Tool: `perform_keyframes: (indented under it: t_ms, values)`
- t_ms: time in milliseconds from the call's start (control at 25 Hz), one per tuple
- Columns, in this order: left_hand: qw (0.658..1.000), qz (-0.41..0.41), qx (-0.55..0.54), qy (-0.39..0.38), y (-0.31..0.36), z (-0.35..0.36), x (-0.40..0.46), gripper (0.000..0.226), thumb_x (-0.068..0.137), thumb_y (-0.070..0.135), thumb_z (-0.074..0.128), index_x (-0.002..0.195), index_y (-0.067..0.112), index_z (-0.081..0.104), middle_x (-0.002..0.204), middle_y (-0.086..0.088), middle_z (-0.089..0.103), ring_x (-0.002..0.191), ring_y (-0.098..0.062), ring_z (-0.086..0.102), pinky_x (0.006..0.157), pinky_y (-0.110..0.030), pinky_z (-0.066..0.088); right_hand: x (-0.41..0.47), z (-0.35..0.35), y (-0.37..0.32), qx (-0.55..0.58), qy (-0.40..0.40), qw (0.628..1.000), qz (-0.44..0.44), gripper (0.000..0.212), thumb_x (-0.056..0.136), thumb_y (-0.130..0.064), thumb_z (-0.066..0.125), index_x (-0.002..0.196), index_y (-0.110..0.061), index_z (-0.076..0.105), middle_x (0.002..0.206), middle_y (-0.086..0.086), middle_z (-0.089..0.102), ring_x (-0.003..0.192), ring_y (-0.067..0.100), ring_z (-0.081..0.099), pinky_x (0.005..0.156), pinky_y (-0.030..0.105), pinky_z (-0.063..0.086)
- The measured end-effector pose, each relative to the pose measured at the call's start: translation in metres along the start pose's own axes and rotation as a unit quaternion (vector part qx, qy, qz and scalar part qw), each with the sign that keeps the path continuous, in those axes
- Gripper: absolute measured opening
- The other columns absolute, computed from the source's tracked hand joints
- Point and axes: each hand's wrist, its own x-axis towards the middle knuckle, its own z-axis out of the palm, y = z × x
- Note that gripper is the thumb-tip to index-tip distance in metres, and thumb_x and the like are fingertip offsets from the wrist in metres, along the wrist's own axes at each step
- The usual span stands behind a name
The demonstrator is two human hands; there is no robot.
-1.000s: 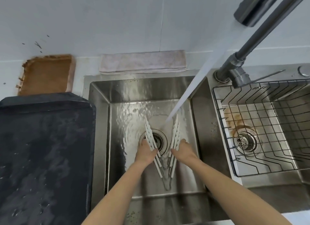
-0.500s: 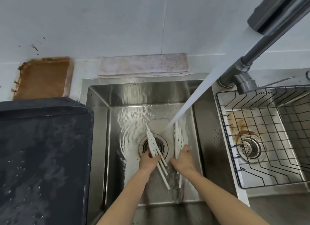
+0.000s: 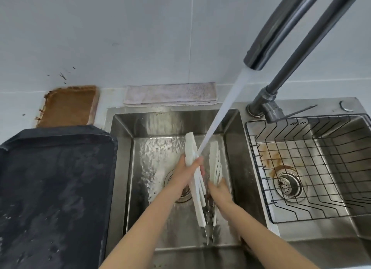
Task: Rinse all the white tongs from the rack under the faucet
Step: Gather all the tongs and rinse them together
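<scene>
My left hand (image 3: 185, 171) grips a bundle of white tongs (image 3: 190, 148) over the left sink basin (image 3: 180, 120). Their tips point away from me and their handles (image 3: 198, 204) trail toward me. The water stream (image 3: 226, 106) from the faucet spout (image 3: 267, 46) lands on this bundle right by my fingers. My right hand (image 3: 219, 190) holds a second bundle of white tongs (image 3: 214, 158), lower and to the right, just beside the stream. The wire rack (image 3: 261, 162) sits in the right basin with no tongs in it.
A dark wet tray (image 3: 52, 188) lies left of the sink. A brown sponge pad (image 3: 68, 106) and a folded pale cloth (image 3: 170, 94) rest against the back wall. The faucet base and lever (image 3: 267, 108) stand between the basins. The right basin's drain (image 3: 287, 184) shows rust stains.
My left hand has lifted its bundle of tongs up into the water stream. My right hand stays low with its bundle. The view has tilted up toward the faucet.
</scene>
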Motion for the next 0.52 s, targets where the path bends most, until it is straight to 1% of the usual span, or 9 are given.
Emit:
perform_keyframes:
  t_ms: [40,80,120,240,320,360,400,440,520]
  values:
    - [1.000,0.015,0.009,0.009,0.012,0.004,-0.002,0.019,0.087,0.029,0.058,0.103,0.021,0.050,0.073,0.001,0.066,0.063,-0.010,0.064,0.058,-0.020,0.051,-0.004,-0.002,-0.004,0.024,-0.008,1.000,-0.002,0.054,0.094,-0.026,0.043,0.140,-0.005,0.024,0.092,0.015,0.065,0.075,0.025,0.064,0.063,0.028,0.054]
    - [0.999,0.027,0.009,0.017,0.023,0.007,-0.003,0.018,0.088,0.027,0.057,0.103,0.020,0.051,0.076,-0.002,0.065,0.065,-0.012,0.063,0.060,-0.023,0.051,-0.008,-0.003,-0.008,0.044,-0.013,0.999,-0.005,0.047,0.093,-0.023,0.043,0.134,-0.003,0.031,0.078,0.011,0.061,0.060,0.020,0.058,0.051,0.026,0.049]
    - [0.999,0.038,-0.001,0.023,0.031,0.012,-0.003,0.019,0.088,0.025,0.056,0.105,0.017,0.051,0.078,-0.003,0.064,0.065,-0.014,0.062,0.062,-0.025,0.052,-0.010,-0.004,-0.011,0.061,-0.020,0.998,-0.005,0.045,0.093,-0.023,0.042,0.131,-0.001,0.035,0.078,0.009,0.059,0.059,0.019,0.055,0.051,0.027,0.046]
    - [0.997,0.041,-0.029,0.050,0.047,0.029,-0.005,0.028,0.088,0.030,0.058,0.107,0.010,0.057,0.079,-0.004,0.061,0.061,-0.014,0.061,0.060,-0.024,0.052,-0.016,-0.008,-0.018,0.097,-0.049,0.994,-0.004,0.043,0.094,-0.026,0.042,0.129,-0.002,0.045,0.098,0.012,0.063,0.078,0.023,0.061,0.066,0.032,0.050]
    - [0.997,0.031,-0.023,0.073,0.053,0.038,-0.006,0.029,0.086,0.032,0.060,0.099,0.006,0.061,0.075,-0.005,0.061,0.058,-0.014,0.060,0.059,-0.024,0.052,-0.018,-0.012,-0.019,0.107,-0.063,0.992,-0.004,0.044,0.094,-0.029,0.043,0.128,-0.002,0.049,0.109,0.015,0.064,0.090,0.028,0.063,0.077,0.036,0.051]
    - [0.996,0.028,-0.035,0.074,0.054,0.041,-0.008,0.025,0.086,0.031,0.060,0.094,0.007,0.061,0.071,-0.005,0.060,0.056,-0.014,0.058,0.058,-0.023,0.051,-0.019,-0.014,-0.018,0.107,-0.068,0.992,-0.002,0.045,0.094,-0.031,0.042,0.128,-0.002,0.048,0.109,0.016,0.063,0.093,0.029,0.062,0.081,0.038,0.050]
    - [0.996,0.020,-0.058,0.067,0.054,0.044,-0.009,0.021,0.085,0.031,0.061,0.089,0.010,0.061,0.067,-0.003,0.057,0.053,-0.013,0.056,0.055,-0.022,0.051,-0.021,-0.017,-0.018,0.106,-0.072,0.992,0.000,0.045,0.094,-0.032,0.041,0.126,-0.002,0.048,0.102,0.014,0.062,0.088,0.028,0.060,0.077,0.037,0.050]
    - [0.995,0.006,-0.082,0.057,0.054,0.045,-0.011,0.020,0.084,0.032,0.063,0.085,0.012,0.061,0.063,-0.002,0.055,0.051,-0.012,0.053,0.053,-0.022,0.049,-0.023,-0.020,-0.018,0.095,-0.072,0.993,-0.001,0.042,0.094,-0.033,0.040,0.123,-0.003,0.048,0.092,0.011,0.060,0.079,0.024,0.059,0.069,0.033,0.049]
    - [0.991,-0.037,-0.121,0.047,0.053,0.044,-0.015,0.025,0.081,0.038,0.065,0.074,0.015,0.061,0.057,0.000,0.052,0.050,-0.013,0.050,0.055,-0.024,0.046,-0.026,-0.024,-0.018,0.061,-0.056,0.996,-0.021,0.036,0.093,-0.033,0.041,0.116,-0.005,0.047,0.078,0.009,0.058,0.064,0.022,0.057,0.056,0.030,0.047]
